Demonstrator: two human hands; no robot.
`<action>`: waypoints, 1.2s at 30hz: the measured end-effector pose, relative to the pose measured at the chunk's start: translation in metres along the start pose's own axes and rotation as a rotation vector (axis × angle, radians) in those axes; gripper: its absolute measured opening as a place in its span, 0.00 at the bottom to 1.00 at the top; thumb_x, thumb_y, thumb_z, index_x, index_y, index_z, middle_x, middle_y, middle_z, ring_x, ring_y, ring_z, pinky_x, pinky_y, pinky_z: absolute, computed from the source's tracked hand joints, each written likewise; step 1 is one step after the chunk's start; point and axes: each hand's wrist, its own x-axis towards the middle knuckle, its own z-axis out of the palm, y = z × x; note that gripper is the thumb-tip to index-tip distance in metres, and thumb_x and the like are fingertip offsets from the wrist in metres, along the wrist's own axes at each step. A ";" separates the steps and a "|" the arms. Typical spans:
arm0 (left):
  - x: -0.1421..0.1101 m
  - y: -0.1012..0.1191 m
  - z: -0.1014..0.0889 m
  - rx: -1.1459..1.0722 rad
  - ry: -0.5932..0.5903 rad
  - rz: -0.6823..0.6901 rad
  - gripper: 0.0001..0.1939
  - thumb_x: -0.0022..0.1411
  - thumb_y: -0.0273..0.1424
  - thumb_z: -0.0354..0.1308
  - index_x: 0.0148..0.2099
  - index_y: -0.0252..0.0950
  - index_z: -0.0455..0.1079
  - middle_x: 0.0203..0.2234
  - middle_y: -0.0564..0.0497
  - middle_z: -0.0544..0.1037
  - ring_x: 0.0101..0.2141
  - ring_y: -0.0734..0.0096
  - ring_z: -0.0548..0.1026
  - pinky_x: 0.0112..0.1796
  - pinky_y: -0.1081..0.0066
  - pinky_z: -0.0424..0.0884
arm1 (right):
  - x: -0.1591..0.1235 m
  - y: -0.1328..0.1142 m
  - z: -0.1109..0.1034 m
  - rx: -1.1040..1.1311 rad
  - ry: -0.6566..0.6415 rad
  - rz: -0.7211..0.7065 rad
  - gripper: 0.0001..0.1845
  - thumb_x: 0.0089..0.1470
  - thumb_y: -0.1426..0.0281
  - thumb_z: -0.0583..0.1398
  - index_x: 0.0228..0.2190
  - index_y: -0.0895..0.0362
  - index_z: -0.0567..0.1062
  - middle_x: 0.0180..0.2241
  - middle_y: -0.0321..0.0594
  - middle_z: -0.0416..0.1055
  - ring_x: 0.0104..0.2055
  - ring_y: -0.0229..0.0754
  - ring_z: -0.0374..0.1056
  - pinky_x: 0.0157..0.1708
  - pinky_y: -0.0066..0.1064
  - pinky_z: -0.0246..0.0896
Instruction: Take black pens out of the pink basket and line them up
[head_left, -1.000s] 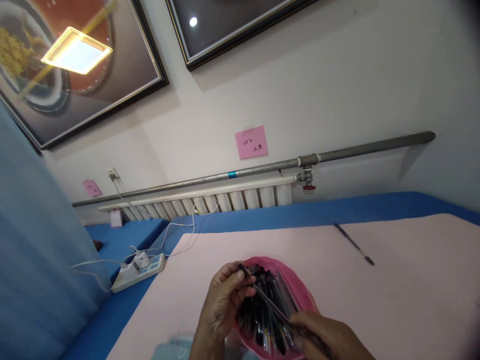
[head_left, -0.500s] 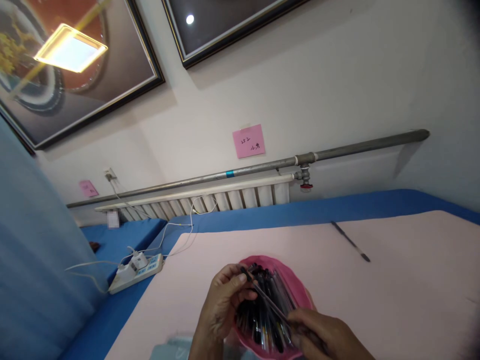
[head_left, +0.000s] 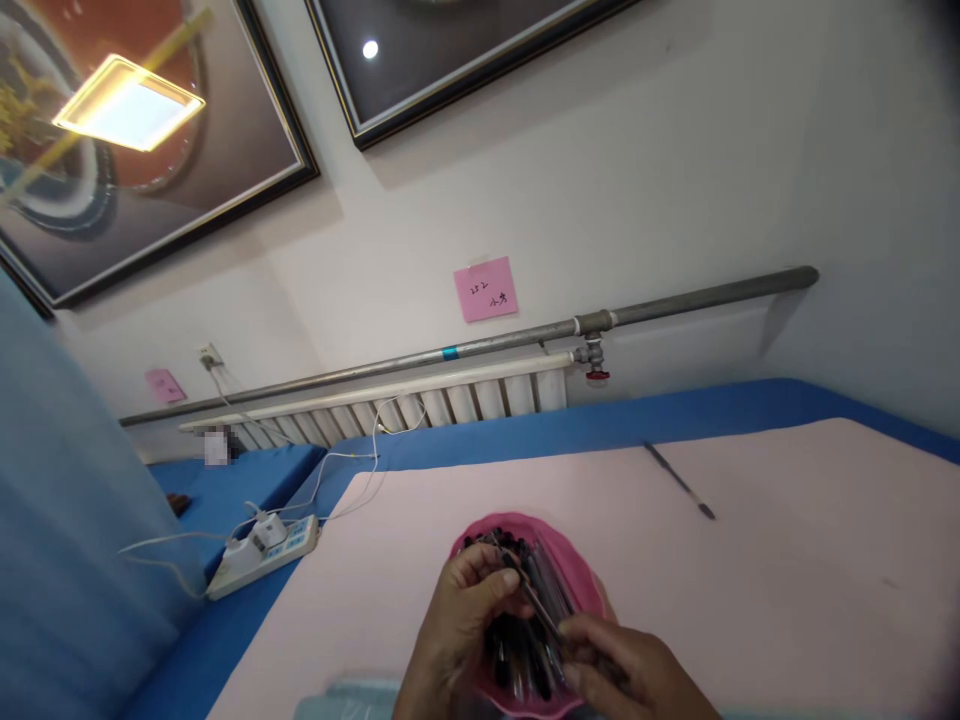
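Slantwise, a thin stick [head_left: 538,604] bridges left hand [head_left: 466,612] and right hand [head_left: 624,662].

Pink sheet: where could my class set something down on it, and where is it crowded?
Bare on the pink sheet: right of the loose stick; between that stick and the pink bowl; left of the left hand, toward the power strip. Crowded: the bowl, packed with slim sticks under the left hand and the right hand.

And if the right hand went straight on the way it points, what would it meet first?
Likely the left hand, opposite it over the bowl, though depth is hard to judge.
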 end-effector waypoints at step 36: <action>-0.033 -0.010 -0.003 1.824 0.197 0.194 0.12 0.48 0.22 0.54 0.33 0.42 0.73 0.33 0.51 0.74 0.40 0.64 0.66 0.43 0.63 0.52 | -0.028 0.014 -0.047 0.210 0.113 0.238 0.06 0.47 0.63 0.52 0.24 0.52 0.65 0.18 0.29 0.59 0.18 0.34 0.54 0.18 0.24 0.49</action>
